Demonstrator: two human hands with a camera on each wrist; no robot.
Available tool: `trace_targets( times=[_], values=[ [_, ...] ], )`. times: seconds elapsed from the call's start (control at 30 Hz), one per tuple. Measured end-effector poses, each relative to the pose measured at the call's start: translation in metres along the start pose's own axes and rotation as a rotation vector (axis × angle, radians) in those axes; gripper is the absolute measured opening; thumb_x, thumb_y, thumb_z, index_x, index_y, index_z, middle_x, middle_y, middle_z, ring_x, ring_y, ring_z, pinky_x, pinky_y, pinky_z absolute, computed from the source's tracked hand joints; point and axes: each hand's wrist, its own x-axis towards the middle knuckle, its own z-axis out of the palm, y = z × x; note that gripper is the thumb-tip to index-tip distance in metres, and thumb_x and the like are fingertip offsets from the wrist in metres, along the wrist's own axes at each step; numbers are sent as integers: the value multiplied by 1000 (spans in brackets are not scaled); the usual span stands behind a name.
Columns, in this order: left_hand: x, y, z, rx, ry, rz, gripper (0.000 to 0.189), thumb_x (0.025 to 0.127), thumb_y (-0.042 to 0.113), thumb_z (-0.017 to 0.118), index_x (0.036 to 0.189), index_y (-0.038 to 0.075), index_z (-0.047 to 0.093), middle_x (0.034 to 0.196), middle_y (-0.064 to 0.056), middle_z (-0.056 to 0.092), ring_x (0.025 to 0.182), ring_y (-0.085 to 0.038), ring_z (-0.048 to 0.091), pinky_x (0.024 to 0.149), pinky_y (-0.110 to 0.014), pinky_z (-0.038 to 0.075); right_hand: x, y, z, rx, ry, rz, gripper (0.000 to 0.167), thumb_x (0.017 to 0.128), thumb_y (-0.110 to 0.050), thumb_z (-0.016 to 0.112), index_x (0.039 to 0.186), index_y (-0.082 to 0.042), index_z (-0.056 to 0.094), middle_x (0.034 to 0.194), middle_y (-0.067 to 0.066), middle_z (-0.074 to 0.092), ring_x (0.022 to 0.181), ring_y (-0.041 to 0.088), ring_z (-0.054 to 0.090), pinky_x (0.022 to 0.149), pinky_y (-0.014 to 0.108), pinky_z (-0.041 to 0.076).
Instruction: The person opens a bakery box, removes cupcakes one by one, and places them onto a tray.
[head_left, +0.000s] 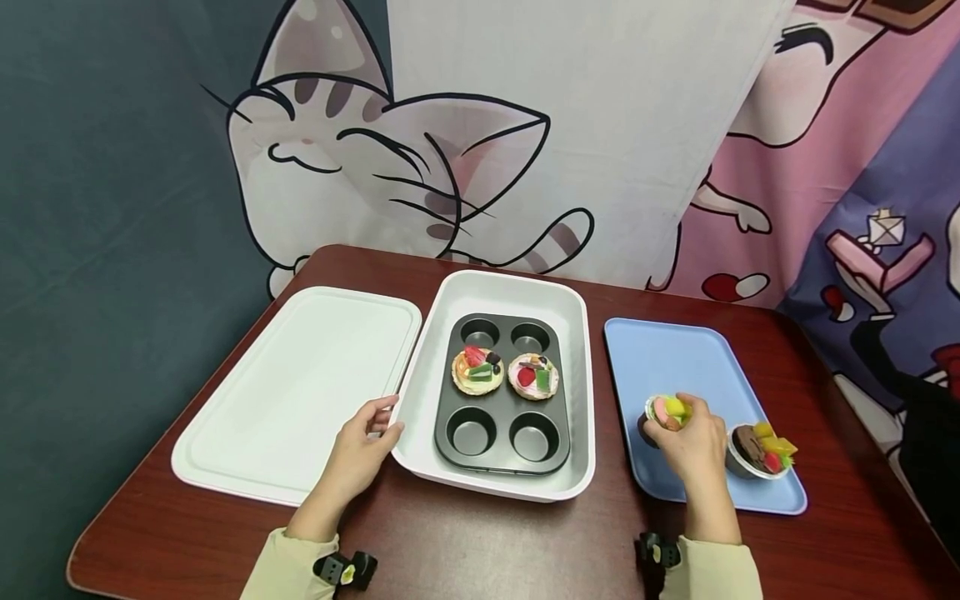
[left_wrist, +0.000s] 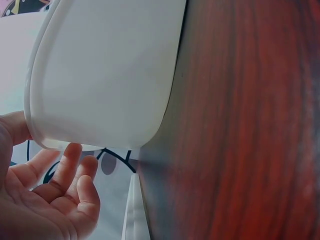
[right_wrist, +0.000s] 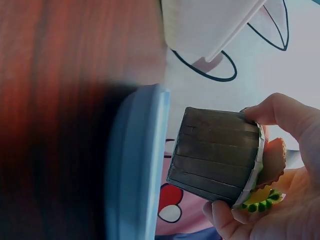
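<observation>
My right hand (head_left: 696,442) grips a cupcake (right_wrist: 215,152) in a dark pleated paper cup by its rim, close above the blue tray (head_left: 667,350). Pink and yellow pieces top this cupcake. To its right on the same tray stands another cupcake (head_left: 757,452) with chocolate, yellow and red topping. With thumb and fingers, my left hand (head_left: 356,450) holds the front left corner rim of a deep white bin (left_wrist: 105,75). Inside the bin lies a dark muffin pan (head_left: 502,462). Its middle cups carry two fruit tarts, one yellowish (head_left: 477,372) and one pinkish (head_left: 533,377).
A flat white tray (head_left: 292,383) lies left of the bin, its right edge close to the bin wall. All of these stand on a reddish-brown table (head_left: 480,542). A curtain with cartoon cats (head_left: 480,150) hangs behind the table's far edge.
</observation>
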Motion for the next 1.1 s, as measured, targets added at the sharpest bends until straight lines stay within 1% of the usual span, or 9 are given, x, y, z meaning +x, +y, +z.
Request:
trace_targets(
  times=[0.47,0.73,0.83,0.9,1.03,1.07,1.1],
  values=[
    [0,0,0,4,6,2,36,81,8,59,116,4,53,92,-11,56,84,-22,54,71,-34,42,2,9,6,-14,3,-9,62,65,-15,63,118,7,41,109,31,44,103,43,29,83,49,20],
    [0,0,0,7,3,8,36,81,8,59,116,3,52,92,-11,56,85,-22,54,72,-34,43,3,13,5,-40,-20,-19,62,66,-15,64,117,9,40,109,33,44,102,45,29,85,51,18],
    [0,1,0,9,4,9,36,81,8,59,116,3,52,92,-11,56,85,-22,54,72,-34,43,3,13,3,-66,-44,-29,63,66,-15,65,118,9,39,108,35,43,102,47,29,86,52,16],
    [0,1,0,8,5,9,36,81,8,59,116,3,52,92,-11,56,85,-22,54,72,-34,43,2,10,2,-75,-54,-5,63,68,-18,64,119,8,38,112,35,39,102,49,27,84,53,18],
    [0,1,0,8,13,15,36,81,8,60,115,4,53,91,-11,57,84,-22,54,71,-34,43,1,3,-3,-62,-41,56,64,73,-27,62,124,2,36,121,33,29,105,50,20,79,55,22],
    [0,1,0,9,15,18,35,80,8,60,115,3,53,91,-11,57,84,-22,54,71,-34,43,1,0,-5,-55,-34,62,63,75,-29,61,125,1,36,123,32,27,106,49,19,78,55,23],
    [0,1,0,10,18,19,35,80,8,60,115,3,54,91,-11,57,84,-22,54,71,-34,42,0,-2,-6,-49,-27,56,63,75,-29,61,125,1,36,124,32,27,107,49,19,80,55,22]
  ],
)
